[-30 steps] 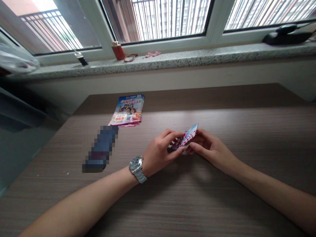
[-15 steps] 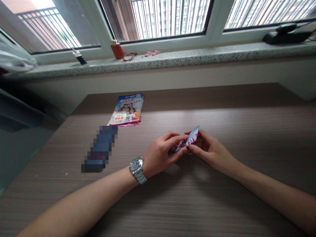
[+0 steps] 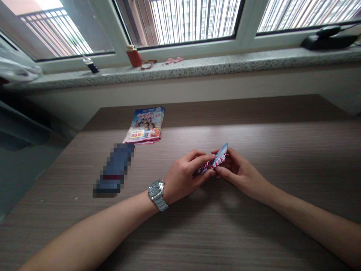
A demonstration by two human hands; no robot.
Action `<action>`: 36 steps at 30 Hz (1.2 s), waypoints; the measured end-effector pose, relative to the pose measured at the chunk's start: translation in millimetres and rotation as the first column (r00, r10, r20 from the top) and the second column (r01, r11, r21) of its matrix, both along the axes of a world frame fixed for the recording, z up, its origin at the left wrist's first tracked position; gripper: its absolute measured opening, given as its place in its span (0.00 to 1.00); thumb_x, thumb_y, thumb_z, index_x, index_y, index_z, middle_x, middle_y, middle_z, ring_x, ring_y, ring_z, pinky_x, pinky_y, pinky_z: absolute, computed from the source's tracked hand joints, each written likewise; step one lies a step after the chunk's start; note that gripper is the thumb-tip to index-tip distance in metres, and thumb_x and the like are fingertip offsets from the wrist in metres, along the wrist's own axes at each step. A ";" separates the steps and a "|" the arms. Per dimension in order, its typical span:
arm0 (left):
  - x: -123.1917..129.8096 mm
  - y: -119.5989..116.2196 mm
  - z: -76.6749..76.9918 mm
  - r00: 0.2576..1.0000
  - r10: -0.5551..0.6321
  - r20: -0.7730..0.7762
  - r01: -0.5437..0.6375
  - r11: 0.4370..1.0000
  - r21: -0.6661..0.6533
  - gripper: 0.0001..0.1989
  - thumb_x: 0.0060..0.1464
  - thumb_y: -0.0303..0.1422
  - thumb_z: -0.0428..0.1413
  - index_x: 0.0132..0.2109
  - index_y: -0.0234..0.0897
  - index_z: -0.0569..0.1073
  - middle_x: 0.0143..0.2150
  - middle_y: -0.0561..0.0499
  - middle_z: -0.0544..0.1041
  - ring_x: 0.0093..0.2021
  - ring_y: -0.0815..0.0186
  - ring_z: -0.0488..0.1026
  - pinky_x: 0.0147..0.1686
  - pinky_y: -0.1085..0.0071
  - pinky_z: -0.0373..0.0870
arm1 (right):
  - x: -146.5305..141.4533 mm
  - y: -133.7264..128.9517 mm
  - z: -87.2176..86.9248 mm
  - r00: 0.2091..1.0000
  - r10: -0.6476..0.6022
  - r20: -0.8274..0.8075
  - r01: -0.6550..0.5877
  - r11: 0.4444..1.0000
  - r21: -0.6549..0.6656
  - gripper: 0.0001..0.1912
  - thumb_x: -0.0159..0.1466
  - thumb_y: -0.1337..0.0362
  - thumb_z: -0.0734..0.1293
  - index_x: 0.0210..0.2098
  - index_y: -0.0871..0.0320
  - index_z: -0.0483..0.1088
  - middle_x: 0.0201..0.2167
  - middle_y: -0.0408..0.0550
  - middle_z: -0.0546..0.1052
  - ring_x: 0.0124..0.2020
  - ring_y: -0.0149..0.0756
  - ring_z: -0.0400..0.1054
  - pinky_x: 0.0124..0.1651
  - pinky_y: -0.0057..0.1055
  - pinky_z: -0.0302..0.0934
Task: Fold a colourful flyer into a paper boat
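Left hand point(image 3: 184, 175) and right hand point(image 3: 242, 173) pinch a small folded paper point(image 3: 219, 160) between them over the surface point(image 3: 203, 233), with flyers point(image 3: 145, 126) stacked beyond, to the left.

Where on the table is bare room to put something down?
Bare table lies right of the flyers, beyond the right hand, and on the near side of the paper. Crowded: left, where dark object and flyers lie close.

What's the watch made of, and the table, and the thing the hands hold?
Watch: looks like metal, silvery and shiny, with a linked band.
Table: wood or wood-look laminate, perhaps; brown streaks, soft sheen.
Held thing: likely paper, thin and bent with colourful print; its gloss is hard to tell.
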State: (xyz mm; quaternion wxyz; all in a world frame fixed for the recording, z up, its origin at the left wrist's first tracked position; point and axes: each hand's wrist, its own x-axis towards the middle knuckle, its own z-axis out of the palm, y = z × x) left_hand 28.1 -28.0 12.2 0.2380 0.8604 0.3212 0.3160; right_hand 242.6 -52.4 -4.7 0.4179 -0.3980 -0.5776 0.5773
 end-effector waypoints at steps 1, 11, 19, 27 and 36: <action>0.0 -0.1 -0.3 1.000 -0.002 -0.001 0.002 1.000 0.003 0.17 0.63 0.34 0.57 0.58 0.40 0.72 0.52 0.46 0.75 0.48 0.64 0.76 0.49 0.67 0.76 | 0.0 -0.3 -0.2 1.000 0.000 0.011 0.000 1.000 0.004 0.18 0.66 0.60 0.68 0.53 0.51 0.64 0.44 0.47 0.77 0.43 0.37 0.75 0.47 0.35 0.72; 2.6 -2.9 2.9 1.000 0.009 0.003 -0.009 1.000 0.021 0.16 0.63 0.33 0.57 0.57 0.40 0.73 0.51 0.46 0.75 0.47 0.64 0.76 0.48 0.68 0.76 | -1.9 -3.0 3.3 0.995 -0.036 0.093 0.030 0.997 0.065 0.15 0.67 0.64 0.65 0.53 0.52 0.63 0.47 0.49 0.76 0.44 0.38 0.75 0.47 0.36 0.72; 6.0 -4.1 1.1 0.998 0.061 0.012 -0.062 0.996 0.060 0.16 0.60 0.30 0.58 0.55 0.38 0.74 0.50 0.46 0.76 0.44 0.65 0.77 0.47 0.67 0.77 | -4.6 -2.7 2.2 0.990 -0.077 0.119 0.067 0.994 0.083 0.17 0.66 0.65 0.65 0.53 0.51 0.63 0.49 0.49 0.75 0.44 0.39 0.75 0.45 0.36 0.73; 8.3 -4.0 1.1 0.998 0.048 0.047 -0.051 0.997 0.059 0.15 0.60 0.30 0.57 0.53 0.38 0.74 0.49 0.46 0.77 0.40 0.68 0.78 0.41 0.71 0.79 | -6.9 -4.1 2.1 0.989 -0.092 0.116 0.080 0.991 0.104 0.16 0.65 0.63 0.66 0.51 0.50 0.63 0.45 0.48 0.76 0.42 0.40 0.75 0.45 0.38 0.73; 8.5 -2.9 1.7 0.997 0.056 0.049 -0.058 0.997 0.045 0.16 0.58 0.28 0.57 0.54 0.38 0.74 0.48 0.47 0.77 0.43 0.67 0.78 0.43 0.71 0.80 | -10.2 -6.1 7.7 0.960 -0.165 0.224 0.141 0.983 0.121 0.12 0.61 0.69 0.64 0.43 0.51 0.62 0.37 0.44 0.75 0.36 0.39 0.74 0.37 0.35 0.70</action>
